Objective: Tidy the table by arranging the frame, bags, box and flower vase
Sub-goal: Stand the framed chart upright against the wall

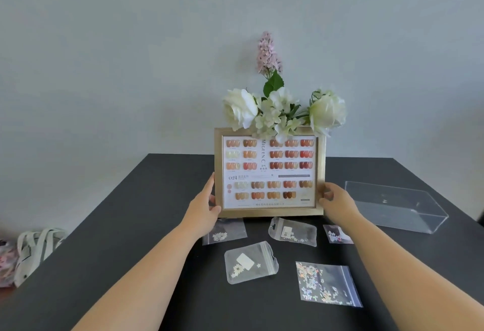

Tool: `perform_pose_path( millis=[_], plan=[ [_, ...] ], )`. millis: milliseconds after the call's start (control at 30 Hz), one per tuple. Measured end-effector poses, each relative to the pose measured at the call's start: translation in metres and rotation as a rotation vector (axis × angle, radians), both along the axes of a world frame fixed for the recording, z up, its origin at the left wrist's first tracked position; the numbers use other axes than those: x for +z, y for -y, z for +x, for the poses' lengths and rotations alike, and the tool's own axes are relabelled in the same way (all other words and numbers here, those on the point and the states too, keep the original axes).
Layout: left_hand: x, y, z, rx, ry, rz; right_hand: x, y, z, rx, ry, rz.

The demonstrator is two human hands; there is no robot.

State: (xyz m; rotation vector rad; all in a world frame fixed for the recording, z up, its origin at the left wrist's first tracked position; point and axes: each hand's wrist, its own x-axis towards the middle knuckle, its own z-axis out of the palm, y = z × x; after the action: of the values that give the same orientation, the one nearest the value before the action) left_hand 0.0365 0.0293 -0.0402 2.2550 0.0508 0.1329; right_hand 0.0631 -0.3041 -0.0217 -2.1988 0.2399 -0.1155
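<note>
Frame [269,172] stands upright at the table's [131,239] middle, clamped at its lower side edges by left hand [207,207] and right hand [337,202], with the flowers [282,110] just behind at twelve o'clock. Five small bags [251,262] lie scattered at six o'clock and the clear box [395,206] waits empty at three o'clock, so I judge most tidying remains.

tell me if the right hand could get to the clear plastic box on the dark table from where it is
Probably yes. The right hand grips the gold picture frame, but the clear plastic box sits just to its right with bare dark table between them.
</note>
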Motion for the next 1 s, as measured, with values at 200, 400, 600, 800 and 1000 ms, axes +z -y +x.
perform_pose_path(
  millis=[200, 400, 600, 800, 1000],
  plan=[
    [0.002, -0.041, -0.016, 0.026, -0.046, -0.081, 0.005, -0.026, -0.012, 0.109, 0.007, 0.110],
    [0.006, -0.095, -0.044, 0.123, -0.054, -0.113, 0.005, -0.074, -0.024, 0.251, 0.016, 0.214],
    [0.016, -0.144, -0.069, 0.203, -0.050, -0.068, 0.010, -0.121, -0.025, 0.332, -0.003, 0.238],
    [0.024, -0.187, -0.077, 0.265, -0.019, -0.096, 0.020, -0.170, -0.009, 0.404, 0.016, 0.236],
    [0.021, -0.215, -0.064, 0.363, 0.027, -0.124, 0.027, -0.213, 0.024, 0.450, 0.042, 0.219]
  ],
)
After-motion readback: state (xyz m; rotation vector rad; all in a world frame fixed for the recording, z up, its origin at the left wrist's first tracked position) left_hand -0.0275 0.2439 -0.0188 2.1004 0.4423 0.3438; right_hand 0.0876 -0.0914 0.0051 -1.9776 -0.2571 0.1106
